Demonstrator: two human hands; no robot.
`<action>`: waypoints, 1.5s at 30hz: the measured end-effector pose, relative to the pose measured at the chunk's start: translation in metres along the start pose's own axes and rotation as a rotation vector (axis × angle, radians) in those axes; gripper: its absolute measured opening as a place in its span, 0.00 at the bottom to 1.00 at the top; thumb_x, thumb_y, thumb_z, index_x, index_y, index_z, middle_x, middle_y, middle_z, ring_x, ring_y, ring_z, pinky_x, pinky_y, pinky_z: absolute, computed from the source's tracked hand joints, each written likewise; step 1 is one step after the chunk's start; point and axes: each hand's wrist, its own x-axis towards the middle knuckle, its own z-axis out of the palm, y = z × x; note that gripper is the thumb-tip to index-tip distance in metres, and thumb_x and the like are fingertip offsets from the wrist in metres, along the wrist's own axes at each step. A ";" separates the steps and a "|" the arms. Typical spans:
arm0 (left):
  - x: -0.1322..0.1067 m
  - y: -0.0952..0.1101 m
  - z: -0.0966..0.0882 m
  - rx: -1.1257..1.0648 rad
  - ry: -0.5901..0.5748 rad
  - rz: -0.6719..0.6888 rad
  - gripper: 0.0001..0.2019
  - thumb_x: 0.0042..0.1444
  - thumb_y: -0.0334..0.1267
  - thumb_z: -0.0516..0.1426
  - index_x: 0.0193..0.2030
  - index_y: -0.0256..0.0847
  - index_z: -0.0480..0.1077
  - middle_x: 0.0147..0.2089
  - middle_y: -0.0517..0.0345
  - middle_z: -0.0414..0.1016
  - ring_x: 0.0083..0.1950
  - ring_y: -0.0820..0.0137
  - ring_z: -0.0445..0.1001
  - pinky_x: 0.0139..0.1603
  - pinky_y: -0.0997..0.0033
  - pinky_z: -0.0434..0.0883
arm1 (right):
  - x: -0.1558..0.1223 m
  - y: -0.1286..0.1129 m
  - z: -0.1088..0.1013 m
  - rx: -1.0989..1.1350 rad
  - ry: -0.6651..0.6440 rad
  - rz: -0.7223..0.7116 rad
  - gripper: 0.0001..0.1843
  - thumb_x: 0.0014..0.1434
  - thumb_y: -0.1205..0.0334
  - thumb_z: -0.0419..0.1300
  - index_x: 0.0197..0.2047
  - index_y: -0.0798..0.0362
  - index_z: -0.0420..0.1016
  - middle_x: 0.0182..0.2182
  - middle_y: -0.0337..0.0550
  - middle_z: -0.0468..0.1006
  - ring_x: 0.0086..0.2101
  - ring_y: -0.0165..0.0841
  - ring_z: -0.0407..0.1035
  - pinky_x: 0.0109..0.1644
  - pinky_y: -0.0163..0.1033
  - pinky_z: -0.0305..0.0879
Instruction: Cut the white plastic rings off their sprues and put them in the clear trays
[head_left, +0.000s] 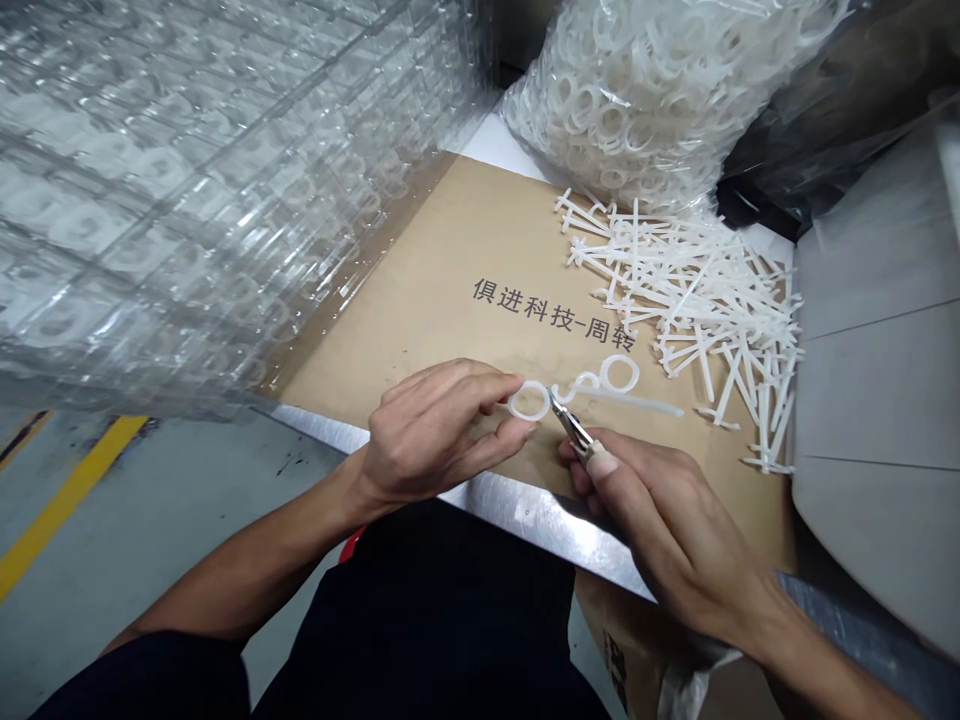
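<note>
My left hand (439,430) pinches the edge of a translucent white plastic ring (531,385) between thumb and fingers. Wrapped around a pair of metal nippers (574,428), my right hand (664,510) has their jaws at the right side of that ring, where a curved bit of plastic meets it. To the right of the jaws, a thin white plastic stem (637,402) runs out over the cardboard, with another ring (605,370) and a small curved piece beside it. Whether the held ring is still joined to these, I cannot tell.
A brown cardboard sheet (420,260) with printed characters covers the metal-edged table. A heap of white plastic stems (697,280) lies at right, before a clear bag of rings (622,110). Stacked clear trays (187,180) rise at left; a pale panel (877,390) borders the right.
</note>
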 end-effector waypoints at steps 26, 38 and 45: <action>-0.006 -0.005 0.004 0.005 0.078 -0.009 0.12 0.59 0.37 0.69 0.47 0.36 0.76 0.37 0.54 0.83 0.34 0.73 0.80 0.36 0.75 0.77 | 0.009 0.011 0.003 0.113 -0.004 0.039 0.23 0.78 0.53 0.43 0.35 0.51 0.72 0.26 0.37 0.68 0.27 0.32 0.62 0.32 0.40 0.57; -0.006 -0.006 0.002 -0.005 0.075 -0.009 0.14 0.59 0.42 0.69 0.46 0.36 0.76 0.36 0.55 0.83 0.34 0.73 0.79 0.36 0.74 0.76 | 0.008 0.015 0.004 0.144 -0.014 0.061 0.23 0.78 0.51 0.44 0.39 0.51 0.74 0.28 0.38 0.71 0.28 0.33 0.64 0.32 0.41 0.59; -0.007 -0.006 0.001 -0.003 0.056 -0.008 0.15 0.59 0.44 0.69 0.46 0.36 0.76 0.37 0.55 0.83 0.36 0.72 0.81 0.38 0.73 0.77 | 0.009 0.014 0.003 0.162 -0.028 0.067 0.23 0.78 0.50 0.44 0.39 0.51 0.74 0.28 0.38 0.71 0.28 0.33 0.64 0.32 0.41 0.59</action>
